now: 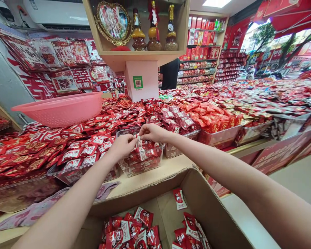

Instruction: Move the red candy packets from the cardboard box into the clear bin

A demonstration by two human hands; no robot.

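Shop tabletop point(155, 176) inspected. Over the clear bin point(134, 171), left hand point(122, 145) and right hand point(151, 132) share one small packet point(138, 139), fingers pinched tight on it. Judged step: stocking; next calls for lowering inside the bin.

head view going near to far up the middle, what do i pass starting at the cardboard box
cardboard box with loose red packets → counter top → clear bin where left hand and right hand pinch a small packet → heaped red sweets → pink pillar with green qr sticker → shelf of gourd bottles
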